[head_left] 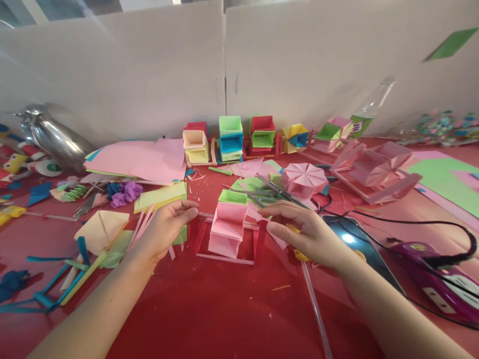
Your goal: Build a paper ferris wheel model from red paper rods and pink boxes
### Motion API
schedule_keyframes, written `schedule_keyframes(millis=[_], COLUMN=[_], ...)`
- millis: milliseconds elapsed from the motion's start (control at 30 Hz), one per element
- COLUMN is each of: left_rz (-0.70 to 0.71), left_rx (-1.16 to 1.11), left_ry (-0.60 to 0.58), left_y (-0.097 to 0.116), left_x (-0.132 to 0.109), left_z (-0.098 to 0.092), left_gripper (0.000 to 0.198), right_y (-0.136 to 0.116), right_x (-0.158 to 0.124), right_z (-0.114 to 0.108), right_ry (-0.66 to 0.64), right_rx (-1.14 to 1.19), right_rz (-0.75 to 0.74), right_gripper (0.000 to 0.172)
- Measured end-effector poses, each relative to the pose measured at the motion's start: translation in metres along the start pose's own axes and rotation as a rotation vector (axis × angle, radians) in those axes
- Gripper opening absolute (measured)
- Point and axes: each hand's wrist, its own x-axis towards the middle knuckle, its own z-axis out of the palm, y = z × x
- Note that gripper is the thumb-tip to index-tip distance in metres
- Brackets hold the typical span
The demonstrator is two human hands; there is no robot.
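A folded pink and green paper wheel (229, 219) sits in the middle, within a red and pink paper stand (226, 259) on the red tabletop. My left hand (172, 224) is closed in a pinch at the top of the stand's left upright. On the other side, my right hand (299, 230) has its thumb and forefinger around the top of the right upright. A thin pink rod (250, 225) runs out from the wheel towards the uprights. Exactly what lies between the fingertips is partly hidden.
Finished paper wheels stand along the back, one of them green and blue (231, 142). Scissors (279, 189) lie behind my right hand. A phone (364, 249), a purple power strip (430, 279) and cables are at right. Pink paper sheets (138, 157) and a metal jug (60, 137) are at left.
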Motion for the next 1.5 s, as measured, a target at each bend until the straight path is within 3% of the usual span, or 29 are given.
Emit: schedule_keyframes(millis=[200, 433, 800, 1233, 1500], left_rz=[-0.003, -0.049, -0.155, -0.122, -0.078], left_rx=[0.008, -0.067, -0.210, -0.290, -0.164], left_ry=[-0.011, -0.013, -0.020, -0.019, -0.065], left_y=[0.001, 0.004, 0.008, 0.007, 0.006], left_x=[0.000, -0.004, -0.005, -0.013, -0.013], left_z=[0.000, 0.001, 0.000, -0.001, -0.001], left_gripper=[0.030, 0.032, 0.032, 0.031, 0.033], right_y=[-0.003, -0.010, -0.010, -0.010, 0.001], right_x=[0.006, 0.008, 0.009, 0.008, 0.008], right_z=[0.019, 0.027, 0.028, 0.029, 0.024], right_ry=[0.097, 0.176, 0.279, 0.310, 0.277], right_rx=[0.089, 0.268, 0.379, 0.379, 0.292], right_rz=[0.193, 0.360, 0.337, 0.330, 0.324], right_gripper=[0.028, 0.031, 0.030, 0.026, 0.030])
